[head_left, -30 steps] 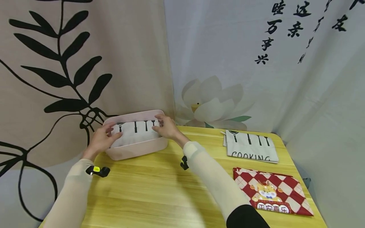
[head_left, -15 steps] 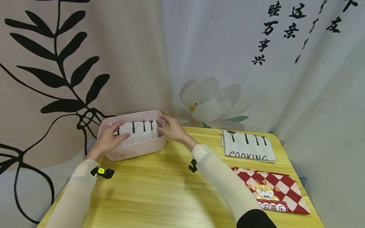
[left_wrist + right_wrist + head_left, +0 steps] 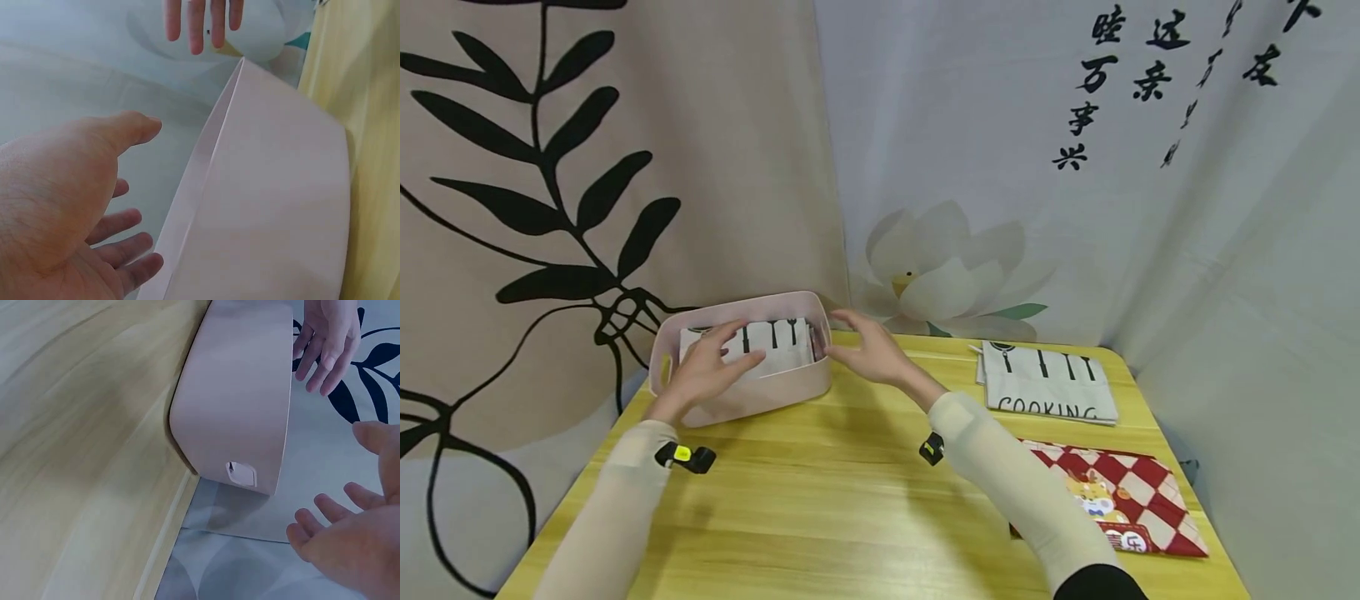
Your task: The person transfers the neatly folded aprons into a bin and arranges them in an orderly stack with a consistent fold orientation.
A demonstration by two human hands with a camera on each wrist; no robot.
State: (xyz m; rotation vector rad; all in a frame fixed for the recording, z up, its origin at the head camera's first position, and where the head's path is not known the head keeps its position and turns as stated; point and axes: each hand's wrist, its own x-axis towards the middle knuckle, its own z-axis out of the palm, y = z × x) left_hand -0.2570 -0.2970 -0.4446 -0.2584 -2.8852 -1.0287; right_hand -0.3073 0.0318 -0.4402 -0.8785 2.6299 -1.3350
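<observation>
A pale pink plastic bin [image 3: 767,395] stands at the back left of the table. Inside it lies a folded white cloth [image 3: 786,357] printed with black kitchen utensils. The left hand [image 3: 706,372] hovers over the bin's left part with fingers spread, covering some of the cloth; in the left wrist view this hand [image 3: 81,206] holds nothing. Just off the bin's right end is the right hand [image 3: 877,353], fingers extended. The right wrist view has the right hand [image 3: 356,525] apart from the bin [image 3: 231,394], whose end has a small handle slot.
A second folded white cloth [image 3: 1048,383], lettered COOKING, lies at the table's back right. In front of it is a folded red-and-white checked cloth [image 3: 1150,500] with a cartoon animal, partly behind the right sleeve. Printed curtains [image 3: 955,125] hang behind the wooden table [image 3: 820,500].
The right hand has drawn back from the cloth and out past the bin's right end. Over the bin, the left hand has shifted rightward. The camera view has turned slightly.
</observation>
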